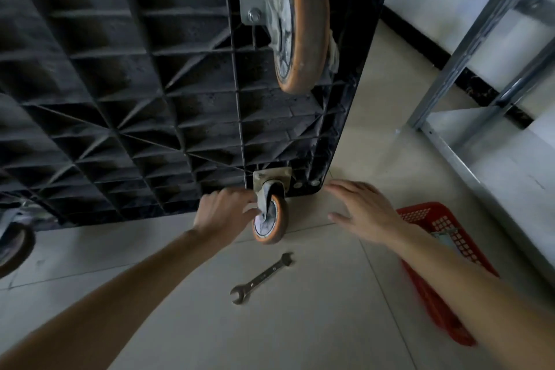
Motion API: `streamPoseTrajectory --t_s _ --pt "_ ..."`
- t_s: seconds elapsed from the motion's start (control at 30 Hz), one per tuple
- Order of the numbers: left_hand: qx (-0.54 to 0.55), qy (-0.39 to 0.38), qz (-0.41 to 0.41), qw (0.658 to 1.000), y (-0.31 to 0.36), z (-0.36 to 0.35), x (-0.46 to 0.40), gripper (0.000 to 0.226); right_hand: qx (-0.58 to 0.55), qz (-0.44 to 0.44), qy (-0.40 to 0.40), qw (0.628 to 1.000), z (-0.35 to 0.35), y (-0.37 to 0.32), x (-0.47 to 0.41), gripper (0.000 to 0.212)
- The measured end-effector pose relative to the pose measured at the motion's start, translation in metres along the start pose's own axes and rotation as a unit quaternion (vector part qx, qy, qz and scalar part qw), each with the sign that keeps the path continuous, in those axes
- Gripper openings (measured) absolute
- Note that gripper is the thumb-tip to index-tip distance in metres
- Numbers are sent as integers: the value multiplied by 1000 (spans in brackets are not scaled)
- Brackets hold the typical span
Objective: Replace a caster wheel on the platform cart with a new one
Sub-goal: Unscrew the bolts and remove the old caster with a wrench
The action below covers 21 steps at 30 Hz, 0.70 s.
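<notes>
We see the platform cart (126,93) standing on its edge, with its black plastic underside turned to us; this underside is a grid of thin ribs, dusty and matte. Our left hand (223,212) holds the lower caster wheel (270,219): the fingers (250,198) are curled around its grey metal fork, just under the square mounting plate (271,180), which sits against the bottom corner of the cart. The wheel is round, with an orange rubber tread and a pale, scratched hub. It hangs below the cart edge, its flat face turned to us and a little to the left, and its tread touches the floor (300,324) or is just above it; we cannot tell which.

Our right hand (365,213) is spread flat, fingers straight and apart, holding nothing, just right of the wheel and near the rounded cart corner.

Below the left fingers a steel double-ended wrench (262,278) lies on the smooth beige tiles, its long axis running from lower left to upper right. Under the right wrist there is a red plastic basket (426,219) with a mesh wall. Above, a second caster wheel (295,24), larger in the picture, is bolted to the cart.
</notes>
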<state>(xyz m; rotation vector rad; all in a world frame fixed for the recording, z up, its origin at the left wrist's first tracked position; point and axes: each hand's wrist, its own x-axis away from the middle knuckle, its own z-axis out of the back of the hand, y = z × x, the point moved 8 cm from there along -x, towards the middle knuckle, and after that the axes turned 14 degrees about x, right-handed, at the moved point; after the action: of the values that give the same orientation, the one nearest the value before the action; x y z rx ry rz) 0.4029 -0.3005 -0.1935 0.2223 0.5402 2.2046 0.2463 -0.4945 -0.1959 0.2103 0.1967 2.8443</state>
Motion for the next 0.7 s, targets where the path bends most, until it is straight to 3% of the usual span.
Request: streamPoseTrajectory --t_s 0.17,0.4,0.7 --pt "4 128 -52 990 24 105 -15 27 23 -44 95 994 122 56 12 60" --pt "6 256 -112 960 70 229 -36 32 108 -16 245 963 313 71 3 63" --pt "-20 308 -189 932 127 298 -49 38 114 9 288 951 404 42 -32 65"
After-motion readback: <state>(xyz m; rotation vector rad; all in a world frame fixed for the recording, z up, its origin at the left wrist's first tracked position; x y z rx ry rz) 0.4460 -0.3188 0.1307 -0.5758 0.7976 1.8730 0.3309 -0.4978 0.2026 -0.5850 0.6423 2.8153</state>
